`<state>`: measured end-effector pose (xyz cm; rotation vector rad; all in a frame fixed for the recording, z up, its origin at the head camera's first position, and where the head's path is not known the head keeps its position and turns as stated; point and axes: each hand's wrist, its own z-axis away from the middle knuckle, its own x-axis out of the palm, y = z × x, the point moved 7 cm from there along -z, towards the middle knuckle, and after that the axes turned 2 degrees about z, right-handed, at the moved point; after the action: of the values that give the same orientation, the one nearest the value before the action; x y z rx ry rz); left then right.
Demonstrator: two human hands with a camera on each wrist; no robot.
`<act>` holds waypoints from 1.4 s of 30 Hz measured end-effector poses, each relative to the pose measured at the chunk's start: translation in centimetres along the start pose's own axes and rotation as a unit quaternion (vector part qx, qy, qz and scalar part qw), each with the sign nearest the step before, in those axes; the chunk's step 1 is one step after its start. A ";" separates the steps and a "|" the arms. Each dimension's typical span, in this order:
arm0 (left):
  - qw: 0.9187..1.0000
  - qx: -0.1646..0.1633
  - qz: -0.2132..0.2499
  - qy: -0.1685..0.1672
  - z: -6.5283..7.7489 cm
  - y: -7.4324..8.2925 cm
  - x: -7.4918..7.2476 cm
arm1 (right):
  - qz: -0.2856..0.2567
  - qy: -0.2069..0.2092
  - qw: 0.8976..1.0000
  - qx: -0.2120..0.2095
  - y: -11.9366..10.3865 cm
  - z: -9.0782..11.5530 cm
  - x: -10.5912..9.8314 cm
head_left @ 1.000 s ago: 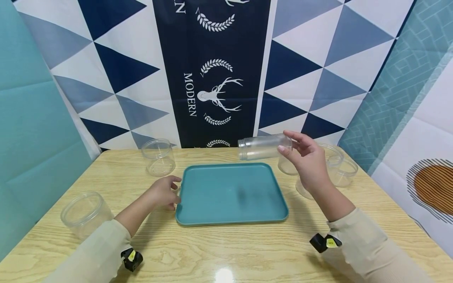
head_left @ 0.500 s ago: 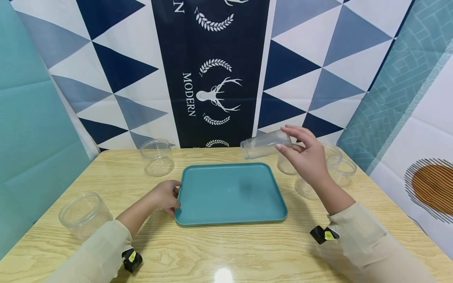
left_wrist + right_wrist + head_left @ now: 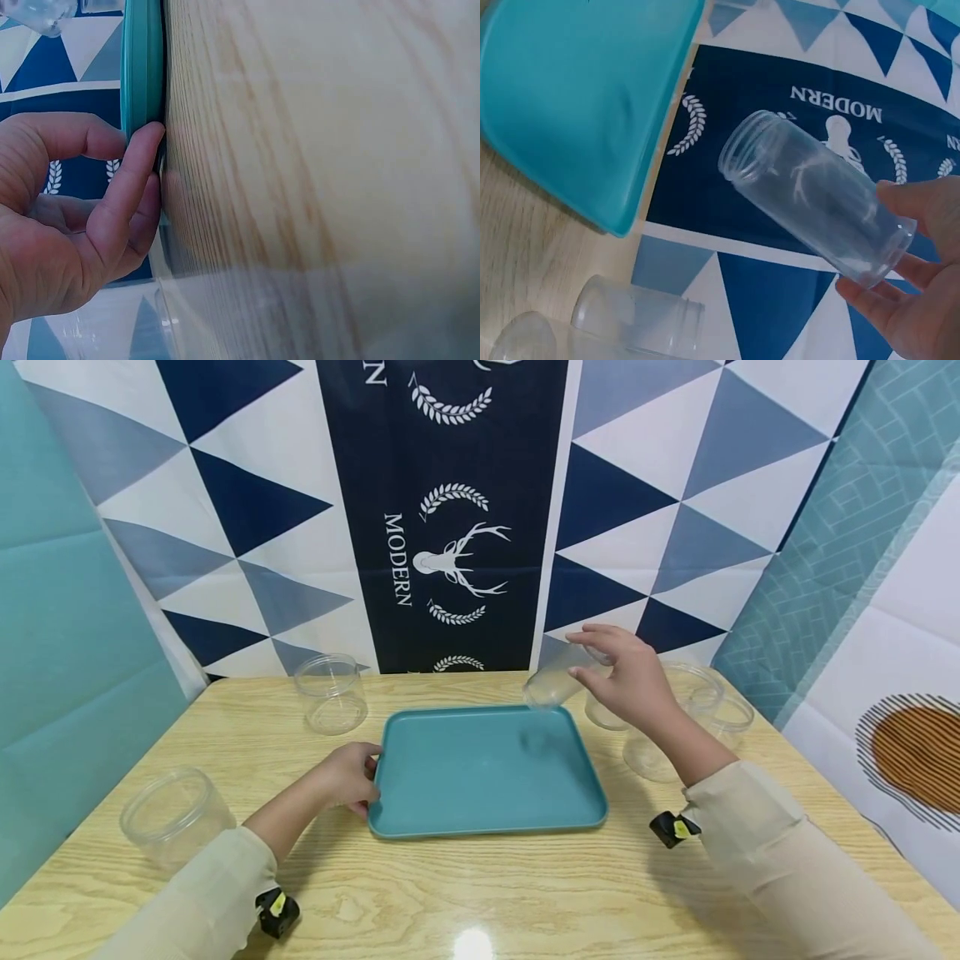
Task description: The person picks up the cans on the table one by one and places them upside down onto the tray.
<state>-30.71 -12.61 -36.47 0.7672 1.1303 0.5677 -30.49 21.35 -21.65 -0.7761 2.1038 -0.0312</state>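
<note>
A teal tray (image 3: 487, 768) lies on the wooden table in front of me. At its left rim is my left hand (image 3: 348, 777); the left wrist view shows thumb and fingers pinching the tray's edge (image 3: 142, 67). My right hand (image 3: 630, 677) holds a clear, tall jar (image 3: 551, 681) by its base end, in the air near the tray's back right corner. In the right wrist view the jar (image 3: 817, 199) is lidless, with a threaded mouth and nothing visible inside. It slants, mouth down and to the left in the head view.
Clear jars stand at the back left (image 3: 332, 697) and front left (image 3: 177, 818). Several more clear jars (image 3: 648, 756) cluster right of the tray, partly behind my right hand and forearm. A patterned cloth backdrop (image 3: 457, 560) rises behind the table.
The jar has turned from nearly level to a steep slant, its mouth lower. My right hand has shifted a little to the left. My left hand's fingers have closed on the tray's edge.
</note>
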 end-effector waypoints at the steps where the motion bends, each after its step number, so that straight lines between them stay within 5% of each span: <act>1: 1.000 0.000 0.000 0.000 0.0 0.0 0.0 | 0.009 -0.013 1.000 -0.003 0.0 -0.2 0.4; 12: 1.000 0.004 0.005 -0.006 -0.2 -0.2 -0.1 | 0.076 -0.124 0.989 -0.015 0.9 -2.0 4.4; 42: 1.000 -0.002 0.009 -0.001 -0.3 -0.4 -0.1 | 0.156 -0.178 0.971 -0.041 1.1 -3.0 8.2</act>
<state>-31.01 -12.84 -36.76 0.7747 1.1220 0.5842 -36.80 17.06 -26.04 -0.4491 1.8662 0.3427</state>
